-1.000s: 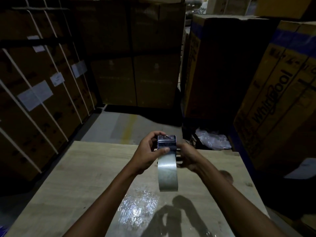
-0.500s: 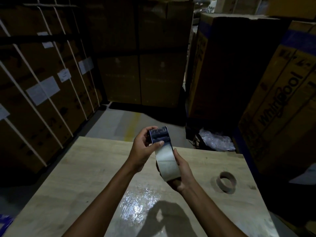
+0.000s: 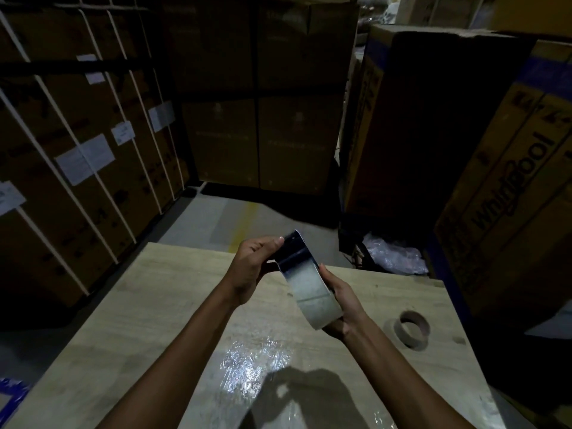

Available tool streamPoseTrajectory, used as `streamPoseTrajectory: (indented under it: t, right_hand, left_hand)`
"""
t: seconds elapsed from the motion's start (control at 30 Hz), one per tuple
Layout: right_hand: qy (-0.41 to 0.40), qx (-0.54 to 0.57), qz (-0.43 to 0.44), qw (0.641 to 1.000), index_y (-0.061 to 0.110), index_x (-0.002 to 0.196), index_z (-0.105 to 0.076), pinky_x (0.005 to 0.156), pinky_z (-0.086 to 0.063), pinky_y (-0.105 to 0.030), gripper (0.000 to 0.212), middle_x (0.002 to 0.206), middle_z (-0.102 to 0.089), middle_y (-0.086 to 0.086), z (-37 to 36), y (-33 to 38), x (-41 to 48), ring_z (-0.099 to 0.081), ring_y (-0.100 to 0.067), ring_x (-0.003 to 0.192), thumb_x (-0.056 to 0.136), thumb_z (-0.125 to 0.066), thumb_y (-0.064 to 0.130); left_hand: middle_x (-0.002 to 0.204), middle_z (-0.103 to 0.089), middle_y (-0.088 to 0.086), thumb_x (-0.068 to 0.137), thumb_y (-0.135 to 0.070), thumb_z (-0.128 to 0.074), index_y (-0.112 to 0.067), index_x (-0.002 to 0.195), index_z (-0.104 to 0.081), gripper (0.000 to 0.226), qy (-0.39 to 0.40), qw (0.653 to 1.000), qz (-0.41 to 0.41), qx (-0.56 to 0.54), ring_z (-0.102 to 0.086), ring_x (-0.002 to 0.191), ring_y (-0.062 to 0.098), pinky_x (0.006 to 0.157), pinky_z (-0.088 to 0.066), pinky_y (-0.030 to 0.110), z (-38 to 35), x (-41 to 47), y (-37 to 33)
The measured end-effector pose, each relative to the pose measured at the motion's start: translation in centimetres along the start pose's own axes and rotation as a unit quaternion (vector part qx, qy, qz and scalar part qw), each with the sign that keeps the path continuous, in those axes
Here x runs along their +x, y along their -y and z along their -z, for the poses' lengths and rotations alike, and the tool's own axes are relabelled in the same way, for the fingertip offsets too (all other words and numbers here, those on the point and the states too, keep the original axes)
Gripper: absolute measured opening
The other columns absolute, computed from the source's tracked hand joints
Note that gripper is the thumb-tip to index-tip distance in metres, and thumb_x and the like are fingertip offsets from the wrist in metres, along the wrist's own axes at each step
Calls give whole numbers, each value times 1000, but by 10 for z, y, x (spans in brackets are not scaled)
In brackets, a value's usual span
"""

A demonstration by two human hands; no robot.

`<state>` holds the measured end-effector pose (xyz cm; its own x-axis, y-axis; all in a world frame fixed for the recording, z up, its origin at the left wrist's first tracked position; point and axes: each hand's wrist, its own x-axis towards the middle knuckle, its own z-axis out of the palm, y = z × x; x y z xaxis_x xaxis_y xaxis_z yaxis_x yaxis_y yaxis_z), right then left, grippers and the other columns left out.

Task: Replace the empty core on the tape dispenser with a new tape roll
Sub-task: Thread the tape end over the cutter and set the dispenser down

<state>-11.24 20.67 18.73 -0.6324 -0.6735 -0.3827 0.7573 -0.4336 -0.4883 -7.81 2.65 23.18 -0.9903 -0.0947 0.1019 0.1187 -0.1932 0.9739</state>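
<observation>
Above the pale wooden table [image 3: 130,329], the person holds a new tape roll [image 3: 315,292] edge-up in the air, the right hand [image 3: 342,300] cupped round its lower right side with fingers curled behind it. The left hand [image 3: 252,267] is closed in a pinch on the dark, glossy upper end of the tape [image 3: 294,247], thumb on top. The empty core [image 3: 413,328], a brown cardboard ring, lies flat on the table to the right, well apart from both hands, and crinkled clear plastic film [image 3: 253,370] glints on the table beneath the forearms.
</observation>
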Motion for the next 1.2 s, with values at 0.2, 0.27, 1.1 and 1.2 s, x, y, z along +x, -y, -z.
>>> streamPoseTrajectory:
  t: [0.2, 0.27, 1.1, 1.2]
  right_hand:
    - [0, 7, -10, 1000, 7, 111, -65, 72, -58, -35, 32, 100, -65, -12, 3, -1, -3, -69, -26, 82, 87, -63, 27]
    - [1, 9, -15, 1000, 5, 111, -66, 71, -59, -35, 31, 101, -65, -13, 4, -2, -3, -69, -27, 81, 89, -61, 27]
    - [-98, -243, 66, 963, 2, 92, -75, 69, -55, -31, 27, 91, -74, -16, 37, 9, 4, -70, -25, 76, 81, -71, 26]
    - [-114, -336, 114, 928, 7, 86, -76, 53, -50, -26, 20, 83, -73, -15, 34, 8, 2, -67, -24, 67, 85, -71, 26]
  left_hand:
    - [76, -69, 2, 95, -16, -60, -12, 84, -77, 20, -12, 999, 27, 25, -63, 72, 15, 66, -56, 27, 10, 7, -9]
    - [75, -70, 0, 93, -6, -61, -8, 86, -72, 13, -7, 999, 32, 33, -64, 70, 13, 64, -55, 26, 15, 8, -13]
    - [53, -43, -1, 82, -8, -76, -13, 65, -55, 27, -18, 978, 205, 27, -26, 47, 11, 41, -20, 18, 62, -9, 41]
    - [53, -41, 0, 85, -6, -71, -12, 65, -53, 28, -13, 969, 246, 7, -28, 42, 8, 38, -21, 15, 72, -13, 57]
